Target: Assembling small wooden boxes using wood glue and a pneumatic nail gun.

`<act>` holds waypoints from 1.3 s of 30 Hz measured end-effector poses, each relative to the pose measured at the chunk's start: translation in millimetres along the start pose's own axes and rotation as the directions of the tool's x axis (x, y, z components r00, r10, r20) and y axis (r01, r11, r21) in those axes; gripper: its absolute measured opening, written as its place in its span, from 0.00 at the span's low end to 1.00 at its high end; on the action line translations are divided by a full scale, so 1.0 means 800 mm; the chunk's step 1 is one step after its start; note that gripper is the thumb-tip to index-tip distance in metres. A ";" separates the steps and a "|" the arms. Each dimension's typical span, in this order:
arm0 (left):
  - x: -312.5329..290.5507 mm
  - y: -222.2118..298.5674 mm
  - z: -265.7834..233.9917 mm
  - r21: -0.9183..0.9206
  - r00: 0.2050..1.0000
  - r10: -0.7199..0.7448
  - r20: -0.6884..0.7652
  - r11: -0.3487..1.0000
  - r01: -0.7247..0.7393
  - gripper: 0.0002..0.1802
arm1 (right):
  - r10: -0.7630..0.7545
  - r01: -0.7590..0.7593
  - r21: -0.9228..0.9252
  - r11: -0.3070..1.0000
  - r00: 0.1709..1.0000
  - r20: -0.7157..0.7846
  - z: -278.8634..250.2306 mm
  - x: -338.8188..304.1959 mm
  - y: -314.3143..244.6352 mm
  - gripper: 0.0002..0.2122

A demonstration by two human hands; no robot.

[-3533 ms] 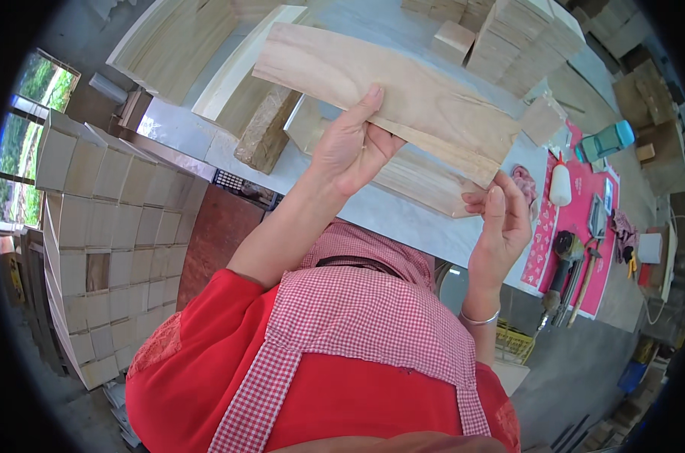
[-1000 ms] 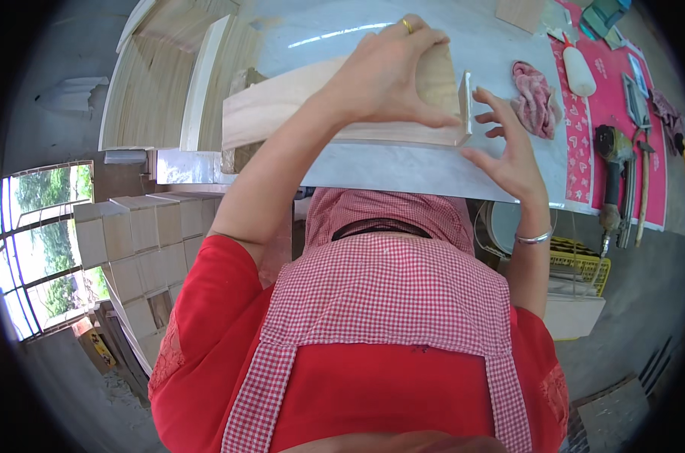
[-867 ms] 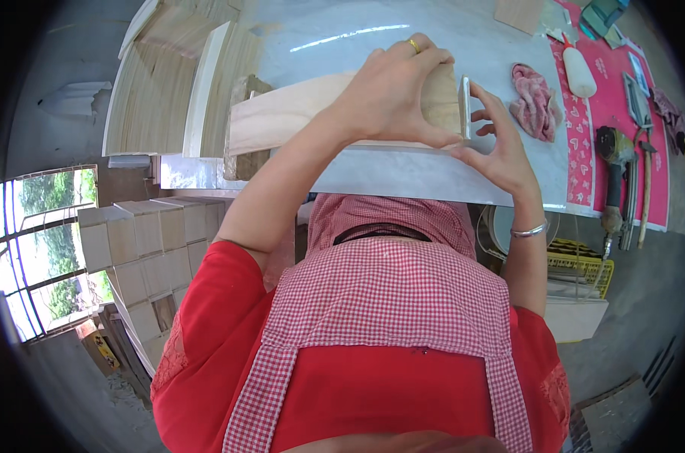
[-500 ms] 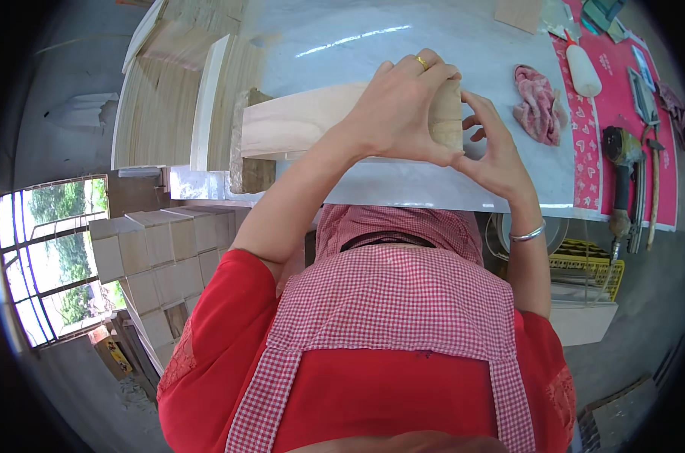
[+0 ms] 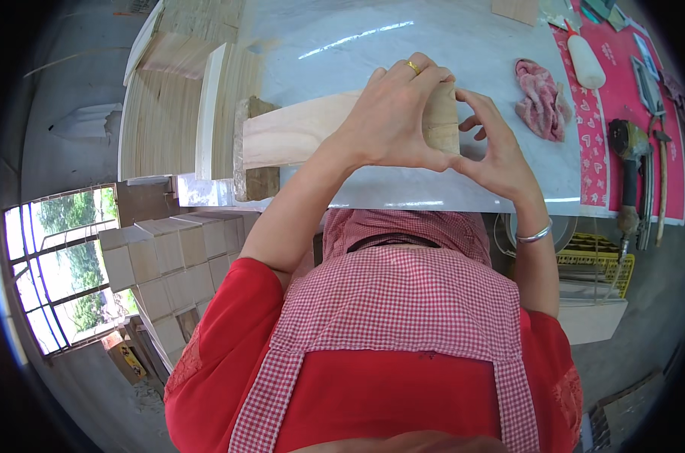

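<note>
A long pale wooden board [image 5: 297, 136] lies flat on the grey-white tabletop [image 5: 403, 45], its left end resting on a rough wooden block [image 5: 253, 181]. My left hand [image 5: 391, 121], a gold ring on one finger, presses down on the board's right end. My right hand [image 5: 493, 147], a silver bangle at the wrist, touches that same end from the right, fingers curled around it.
A pink rag [image 5: 540, 98] lies on the table right of my hands. A pink mat [image 5: 622, 83] at the right holds a white bottle [image 5: 586, 62], a power tool [image 5: 631, 151] and hand tools. Stacked boards [image 5: 169, 113] sit left; wooden blocks [image 5: 169, 264] are piled below.
The board was held up in the air in both hands; now it lies flat on the table. Both hands have slid to its right end and press there.
</note>
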State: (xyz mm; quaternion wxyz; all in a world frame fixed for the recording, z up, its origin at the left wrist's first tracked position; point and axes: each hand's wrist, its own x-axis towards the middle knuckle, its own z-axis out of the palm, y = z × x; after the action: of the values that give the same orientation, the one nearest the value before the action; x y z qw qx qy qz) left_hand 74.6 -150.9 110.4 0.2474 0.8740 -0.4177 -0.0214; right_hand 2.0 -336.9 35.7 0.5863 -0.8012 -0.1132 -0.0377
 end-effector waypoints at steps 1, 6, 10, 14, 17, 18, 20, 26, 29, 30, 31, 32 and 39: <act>0.000 0.000 0.000 0.001 1.000 0.000 0.002 1.000 0.000 0.45 | -0.002 0.002 0.001 1.000 1.000 0.001 0.000 0.000 0.000 0.40; 0.000 -0.001 0.000 0.001 1.000 0.004 0.001 1.000 -0.004 0.45 | 0.020 -0.020 -0.004 1.000 1.000 0.006 0.000 0.000 -0.002 0.40; 0.000 -0.002 0.000 0.009 1.000 0.012 0.006 1.000 -0.012 0.45 | -0.013 0.013 -0.001 1.000 1.000 -0.003 0.000 0.001 0.001 0.40; 0.000 -0.004 0.001 0.019 1.000 0.016 0.015 1.000 -0.016 0.45 | 0.012 -0.012 -0.020 1.000 1.000 0.010 -0.001 0.000 0.001 0.40; 0.001 -0.005 0.002 0.011 1.000 0.017 0.007 1.000 -0.018 0.45 | 0.034 -0.034 -0.013 0.999 0.999 0.026 0.000 0.000 0.001 0.42; 0.001 -0.005 0.001 0.013 1.000 0.016 0.011 1.000 -0.016 0.45 | 0.036 -0.036 -0.012 0.999 0.999 0.026 0.001 -0.001 0.001 0.42; 0.002 -0.004 0.001 0.019 1.000 0.013 0.016 1.000 -0.013 0.45 | 0.019 -0.019 0.000 1.000 1.000 0.014 0.003 -0.002 0.003 0.43; 0.001 -0.002 0.006 0.011 1.000 -0.002 -0.001 1.000 0.002 0.44 | -0.106 0.102 -0.039 0.994 0.987 -0.117 0.025 -0.014 -0.020 0.41; 0.007 -0.002 0.005 0.003 1.000 -0.011 -0.009 1.000 0.011 0.43 | -0.058 0.055 -0.024 0.998 0.984 -0.168 0.041 -0.039 -0.038 0.40; 0.006 -0.002 0.005 0.004 1.000 -0.007 -0.015 1.000 0.007 0.43 | -0.057 0.054 -0.021 0.998 0.985 -0.165 0.042 -0.048 -0.042 0.40; 0.006 -0.003 0.005 0.006 1.000 -0.003 -0.021 1.000 0.003 0.42 | -0.036 0.036 -0.003 0.999 0.988 -0.150 0.042 -0.057 -0.046 0.39; 0.005 -0.003 0.006 0.005 1.000 0.003 -0.028 1.000 -0.003 0.42 | -0.015 0.017 0.012 1.000 0.991 -0.135 0.041 -0.064 -0.049 0.38; 0.003 -0.004 0.006 -0.004 0.999 0.022 -0.038 1.000 -0.022 0.41 | -0.044 0.043 -0.007 0.999 0.985 -0.166 0.045 -0.080 -0.051 0.36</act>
State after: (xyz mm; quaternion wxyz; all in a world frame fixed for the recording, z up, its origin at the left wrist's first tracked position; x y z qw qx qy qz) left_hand 77.3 -152.8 104.8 0.2573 0.8690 -0.4226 -0.0029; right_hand -72.0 -300.3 50.1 0.5912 -0.7937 -0.0815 -0.1173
